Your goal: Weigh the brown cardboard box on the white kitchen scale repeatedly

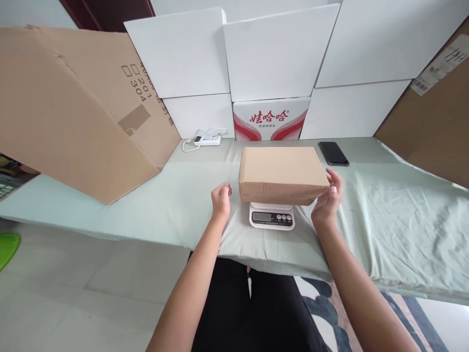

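Observation:
A closed brown cardboard box (282, 166) lies flat on top of a small white kitchen scale (271, 220), hiding most of its platform. The scale's dark panel with display and several buttons faces me. My right hand (328, 198) is at the box's front right corner, fingers apart, thumb against or very close to the cardboard. To the left of the box, a short gap away, my left hand (221, 199) is curled closed above the cloth, and I see nothing in it.
A black phone (333, 153) lies behind the box on the right. A white power strip (207, 141) with a cord sits at the back left. White boxes (271, 58) are stacked behind. Large cartons (91, 107) flank the cloth-covered table (154, 210) on both sides.

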Demonstrator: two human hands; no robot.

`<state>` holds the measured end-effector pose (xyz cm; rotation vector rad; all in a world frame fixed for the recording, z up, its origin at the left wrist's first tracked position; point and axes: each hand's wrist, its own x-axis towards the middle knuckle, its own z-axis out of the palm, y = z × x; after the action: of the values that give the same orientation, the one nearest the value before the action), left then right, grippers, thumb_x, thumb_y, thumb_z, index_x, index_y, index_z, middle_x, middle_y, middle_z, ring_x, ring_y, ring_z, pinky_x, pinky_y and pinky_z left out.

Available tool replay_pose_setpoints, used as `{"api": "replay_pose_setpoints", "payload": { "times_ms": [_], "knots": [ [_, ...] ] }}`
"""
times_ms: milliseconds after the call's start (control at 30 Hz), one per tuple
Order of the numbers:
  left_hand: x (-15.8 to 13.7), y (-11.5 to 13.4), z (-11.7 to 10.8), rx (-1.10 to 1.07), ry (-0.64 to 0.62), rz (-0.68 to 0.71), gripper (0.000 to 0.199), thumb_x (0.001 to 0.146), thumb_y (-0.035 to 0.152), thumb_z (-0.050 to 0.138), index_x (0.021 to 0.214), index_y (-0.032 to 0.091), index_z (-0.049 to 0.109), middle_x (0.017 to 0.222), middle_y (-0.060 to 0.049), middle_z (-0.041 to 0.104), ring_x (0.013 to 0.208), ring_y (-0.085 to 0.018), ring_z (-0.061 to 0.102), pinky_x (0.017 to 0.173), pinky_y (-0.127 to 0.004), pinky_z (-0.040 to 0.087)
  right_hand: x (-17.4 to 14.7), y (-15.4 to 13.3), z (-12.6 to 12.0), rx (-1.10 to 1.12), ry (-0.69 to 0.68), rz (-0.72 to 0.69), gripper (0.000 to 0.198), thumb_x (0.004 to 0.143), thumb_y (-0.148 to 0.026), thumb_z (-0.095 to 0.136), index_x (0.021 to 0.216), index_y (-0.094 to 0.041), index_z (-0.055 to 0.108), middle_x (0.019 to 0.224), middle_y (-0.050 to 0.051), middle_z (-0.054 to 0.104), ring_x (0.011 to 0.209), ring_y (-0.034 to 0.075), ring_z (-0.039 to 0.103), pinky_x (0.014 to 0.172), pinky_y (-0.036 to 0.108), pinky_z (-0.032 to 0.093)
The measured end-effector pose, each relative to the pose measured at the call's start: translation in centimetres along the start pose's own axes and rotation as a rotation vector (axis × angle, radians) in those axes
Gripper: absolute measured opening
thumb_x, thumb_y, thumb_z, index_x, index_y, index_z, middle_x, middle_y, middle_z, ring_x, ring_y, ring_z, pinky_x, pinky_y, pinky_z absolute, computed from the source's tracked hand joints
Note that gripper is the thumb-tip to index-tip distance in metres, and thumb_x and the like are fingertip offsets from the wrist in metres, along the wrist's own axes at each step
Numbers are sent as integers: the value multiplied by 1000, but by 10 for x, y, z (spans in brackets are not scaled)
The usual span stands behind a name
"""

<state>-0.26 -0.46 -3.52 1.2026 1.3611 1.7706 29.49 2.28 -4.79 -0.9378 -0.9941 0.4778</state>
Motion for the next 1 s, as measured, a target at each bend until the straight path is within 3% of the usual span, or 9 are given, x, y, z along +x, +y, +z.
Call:
{"api": "replay_pose_setpoints", "payload": {
  "times_ms": [100,200,300,400,533,633,800,1000],
  "knots": [
    [0,-3,0,-26,77,-19,57,95,43,65,60,27,23,63,5,20,59,-13,22,57,-33,22,3,-2,2,34,38,25,62,90,-78,55,123,-28,70,102,2,56,95,24,61,90,41,51],
    [4,-2,2,-99,156,-78,61,95,43,67,60,26,20,60,7,18,56,-10,20,55,-30,17,8,-7,4,88,117,81,46,90,-69,57,99,-26,68,89,0,51,79,18,52,74,33,45],
    [10,3,3,-245,202,-213,65,97,49,70,60,27,22,54,9,19,49,-8,19,50,-27,17,11,-12,4,141,205,153,32,88,-52,64,76,-25,52,76,-4,41,66,13,41,62,28,38],
    [17,9,2,-400,215,-361,65,100,52,74,62,27,27,51,12,18,43,-6,17,45,-23,16,10,-15,1,114,230,227,41,89,-39,69,65,-25,39,64,-7,33,57,10,33,55,25,31],
    [23,13,0,-546,248,-505,68,105,50,73,63,26,25,51,14,14,40,-5,15,41,-21,14,12,-13,-2,75,219,313,59,93,-36,74,59,-25,27,55,-10,22,49,6,22,47,22,21],
    [27,15,-1,-654,226,-606,70,111,47,65,63,25,19,50,13,13,38,-5,14,38,-21,13,18,-9,-3,61,231,369,65,84,-30,81,58,-25,22,53,-11,20,47,4,22,43,20,21],
    [35,14,-7,-814,186,-740,64,117,35,49,65,24,15,50,11,10,34,-6,15,36,-21,12,21,-4,-2,15,229,408,53,71,-13,77,54,-24,27,48,-11,26,43,2,25,39,17,18],
    [44,10,-15,-884,150,-811,61,117,27,43,66,26,11,51,11,4,34,-7,16,34,-21,12,20,-3,-2,29,242,402,49,66,-10,69,55,-26,24,49,-11,23,42,2,25,38,16,19]
  ]
}}
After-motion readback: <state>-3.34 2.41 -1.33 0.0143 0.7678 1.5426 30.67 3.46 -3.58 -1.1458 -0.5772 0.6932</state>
